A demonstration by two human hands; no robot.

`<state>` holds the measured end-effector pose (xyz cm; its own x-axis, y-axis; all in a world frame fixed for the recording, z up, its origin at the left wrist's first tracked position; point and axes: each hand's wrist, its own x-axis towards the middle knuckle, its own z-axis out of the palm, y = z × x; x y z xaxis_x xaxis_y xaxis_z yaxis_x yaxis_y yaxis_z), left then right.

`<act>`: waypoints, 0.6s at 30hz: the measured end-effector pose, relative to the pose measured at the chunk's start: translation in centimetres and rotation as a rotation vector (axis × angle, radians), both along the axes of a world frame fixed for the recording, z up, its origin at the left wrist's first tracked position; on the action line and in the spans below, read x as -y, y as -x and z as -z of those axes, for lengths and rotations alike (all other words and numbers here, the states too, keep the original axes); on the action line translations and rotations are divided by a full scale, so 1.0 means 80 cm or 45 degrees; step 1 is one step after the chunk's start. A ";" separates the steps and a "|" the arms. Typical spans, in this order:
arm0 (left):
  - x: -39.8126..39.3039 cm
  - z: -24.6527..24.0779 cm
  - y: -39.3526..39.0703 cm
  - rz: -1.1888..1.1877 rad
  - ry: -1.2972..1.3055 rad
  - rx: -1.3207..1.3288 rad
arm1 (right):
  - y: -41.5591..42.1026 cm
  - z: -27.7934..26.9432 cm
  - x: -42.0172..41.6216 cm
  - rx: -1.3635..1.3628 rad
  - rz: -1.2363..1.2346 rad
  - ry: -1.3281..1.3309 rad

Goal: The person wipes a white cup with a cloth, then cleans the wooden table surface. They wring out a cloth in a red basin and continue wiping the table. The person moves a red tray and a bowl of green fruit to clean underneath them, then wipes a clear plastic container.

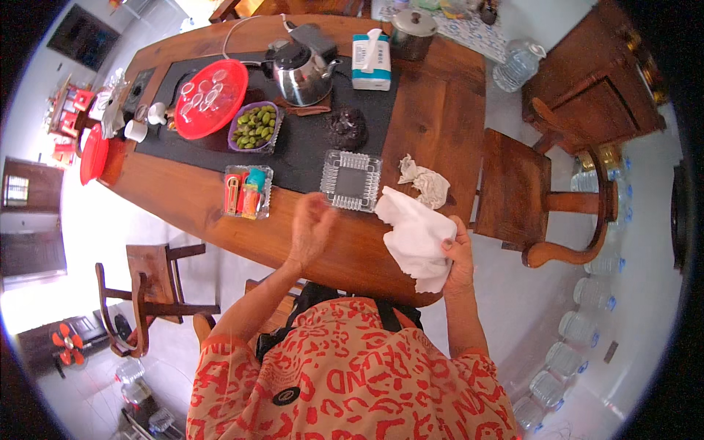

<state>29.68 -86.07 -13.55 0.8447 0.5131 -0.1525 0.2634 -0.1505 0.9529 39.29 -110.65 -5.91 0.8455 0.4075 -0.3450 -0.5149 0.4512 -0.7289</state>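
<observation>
My right hand (pixel 460 258) grips the edge of a white tissue (pixel 418 236), which hangs spread over the near right part of the wooden table. Blurred, my left hand (pixel 313 228) hovers by the table's front edge, fingers bent, with nothing visible in it. Just beyond it lies a square ribbed glass dish (pixel 351 180) with nothing on it. A crumpled, used tissue (pixel 426 181) rests beside the white one. Left of my left hand, a glass dish (pixel 247 192) holds small colourful packets. Behind stands a purple bowl (pixel 232 129) of green fruit.
A steel kettle (pixel 302 77), a tissue pack (pixel 372 60), a lidded pot (pixel 413 36) and a dark bagged bundle (pixel 347 127) stand farther back. A red tray (pixel 234 82) carries small glasses. Wooden chairs (pixel 514 187) flank the table; water bottles (pixel 594 291) line the wall.
</observation>
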 end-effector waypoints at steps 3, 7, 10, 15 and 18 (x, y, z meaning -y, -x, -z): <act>0.042 -0.068 -0.007 0.298 0.854 -0.237 | -0.002 0.030 -0.015 -0.001 -0.070 -0.108; 0.072 -0.076 -0.020 0.332 1.094 -0.151 | -0.001 0.031 -0.043 0.094 -0.193 -0.114; 0.074 -0.042 -0.024 0.294 1.031 0.054 | -0.008 0.023 -0.056 1.080 -0.318 0.561; 0.072 -0.057 -0.032 0.344 1.110 -0.057 | 0.006 0.045 -0.068 0.987 -0.367 0.447; 0.051 -0.078 -0.034 0.388 1.229 -0.472 | -0.009 0.073 -0.057 0.492 -0.180 0.381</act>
<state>32.42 -90.14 -7.32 0.7343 -0.1852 -0.6530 0.6387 0.5144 0.5723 40.03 -106.12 -11.71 0.8782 0.4582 -0.1373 -0.2232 0.1388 -0.9648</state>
